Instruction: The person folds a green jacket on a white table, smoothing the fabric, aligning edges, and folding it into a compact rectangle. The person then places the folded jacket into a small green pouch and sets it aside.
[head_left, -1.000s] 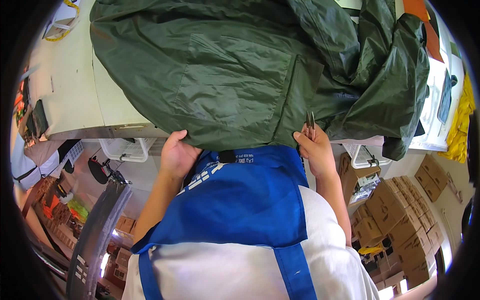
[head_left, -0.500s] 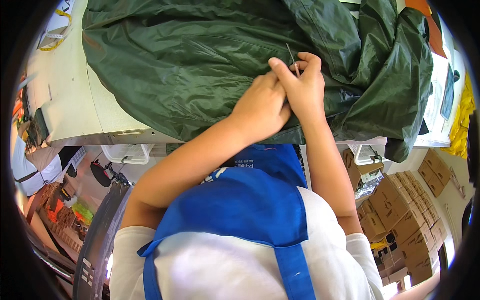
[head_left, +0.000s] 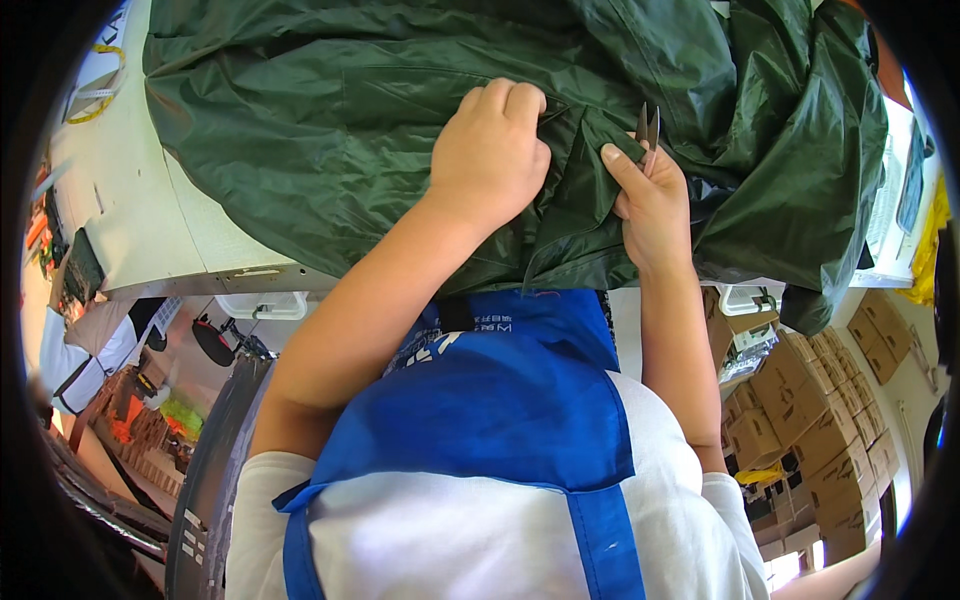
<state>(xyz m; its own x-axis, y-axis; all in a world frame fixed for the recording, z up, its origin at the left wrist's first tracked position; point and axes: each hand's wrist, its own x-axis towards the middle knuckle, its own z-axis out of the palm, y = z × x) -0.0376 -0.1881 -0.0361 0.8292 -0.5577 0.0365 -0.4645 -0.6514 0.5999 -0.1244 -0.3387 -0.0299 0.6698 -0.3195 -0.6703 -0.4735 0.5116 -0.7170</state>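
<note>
Dark green shiny fabric (head_left: 290,170) with stitched seams lies spread and rumpled over the worktable. My left hand (head_left: 490,150) is closed on it near the middle, fingertips curled under and partly hidden. To its right, my right hand (head_left: 655,205) holds small thread snips (head_left: 650,128), their two pointed blades sticking up past the fingers and slightly apart. A raised fold of the fabric is pinched under my right thumb. Between both hands the cloth is drawn up into creases.
The pale worktable (head_left: 125,220) has a metal front edge. A yellow measuring tape (head_left: 103,100) lies at far left. White plastic baskets (head_left: 262,306) hang below the edge. Stacked cardboard boxes (head_left: 800,420) stand at lower right, and yellow cloth (head_left: 932,240) hangs at far right.
My hands, together before, have moved apart: the left went left and up, the right went right. A fold of green fabric now stands between them. The snips moved right with my right hand.
</note>
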